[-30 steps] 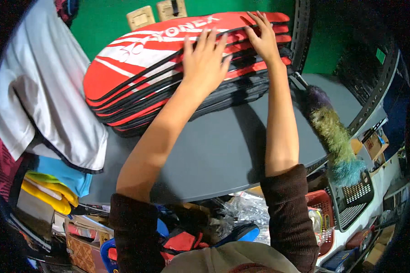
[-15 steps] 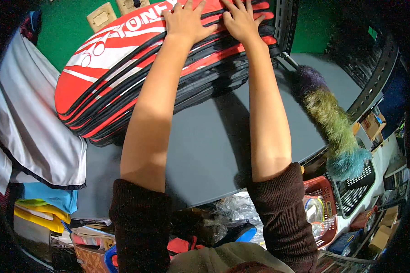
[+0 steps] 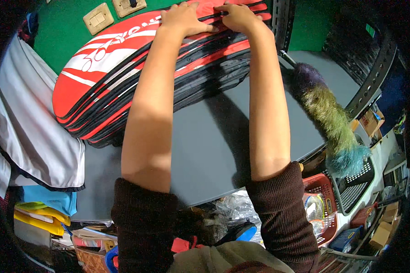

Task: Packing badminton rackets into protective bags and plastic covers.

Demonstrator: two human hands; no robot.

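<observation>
A stack of red, white and black racket bags (image 3: pixel 109 73) lies on a grey tabletop (image 3: pixel 205 150), their black zipped edges toward me. My left hand (image 3: pixel 180 20) rests on the upper bag, thumb stretched out to the right along the zips; its fingertips reach over the top. To the right of it, my right hand (image 3: pixel 241 19) touches the same bag near its narrow end. Its fingers are bent but apart, one pointing left toward my left thumb. Neither hand visibly grips anything.
Two wall switch plates (image 3: pixel 98 19) are on the green wall. White fabric (image 3: pixel 41 104) hangs at left above folded blue and yellow cloths (image 3: pixel 45 200). A multicoloured fluffy duster (image 3: pixel 323 109) lies at right, with red (image 3: pixel 328 182) and black baskets (image 3: pixel 366 182) below.
Both hands have shifted slightly left and down in view. My right fingers, spread before, are now more bent, one pointing left. The stack appears slightly shifted left too.
</observation>
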